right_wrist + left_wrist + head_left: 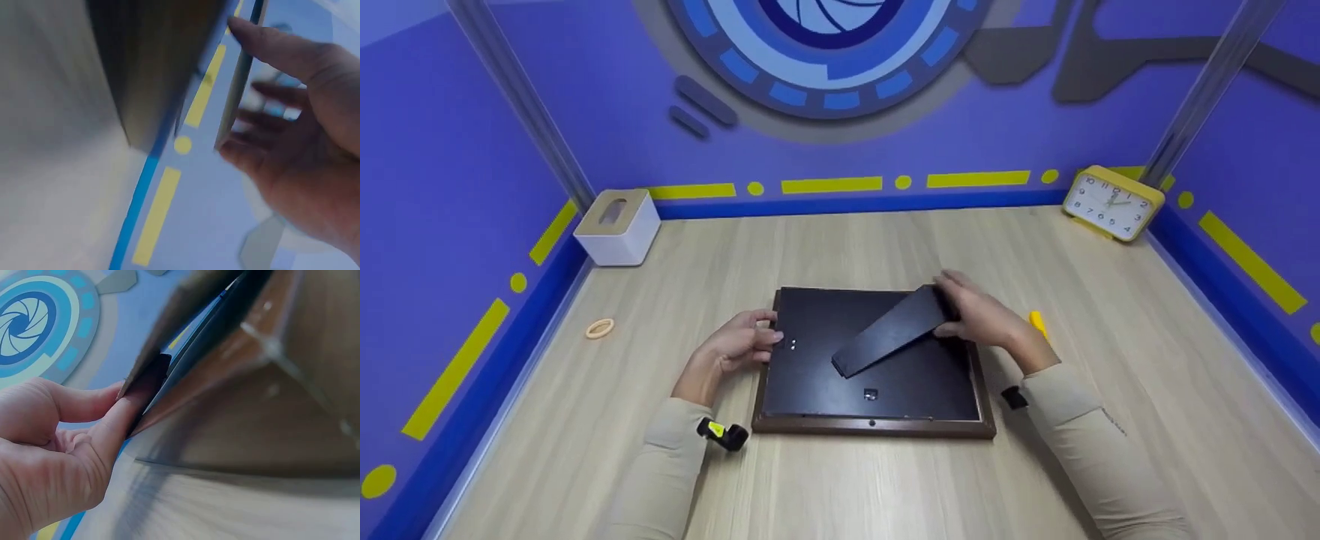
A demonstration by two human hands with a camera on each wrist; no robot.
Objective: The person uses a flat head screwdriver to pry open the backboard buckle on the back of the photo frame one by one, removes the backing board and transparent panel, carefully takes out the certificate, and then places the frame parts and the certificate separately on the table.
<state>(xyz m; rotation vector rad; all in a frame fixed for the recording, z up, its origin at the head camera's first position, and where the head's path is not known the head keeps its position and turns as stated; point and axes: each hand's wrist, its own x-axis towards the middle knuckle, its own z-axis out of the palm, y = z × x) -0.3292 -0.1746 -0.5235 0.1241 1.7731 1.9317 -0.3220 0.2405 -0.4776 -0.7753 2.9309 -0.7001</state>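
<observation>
Your right hand (982,319) has its fingers curled round the upper end of the black stand flap (889,331), raised off the face-down picture frame (872,427) lying mid-tabletop (840,487). Keep your left hand (735,346) pressing the frame's left edge, fingers straight, so it can't slide. The yellow tool (1039,322) lies just beside your right wrist; the tape ring (600,328), tissue box (619,225) and clock (1111,204) sit well apart.

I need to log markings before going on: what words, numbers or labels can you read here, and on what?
Alarm clock: hour numerals ring the dial; "10", "9", "8", "7" on its left side just readable, the rest too small.
Picture frame back: no text; only small metal fittings.
Fold-out stand in the right hand: no text.
Tissue box: no text.
Wall: shapes only, no words.
</observation>
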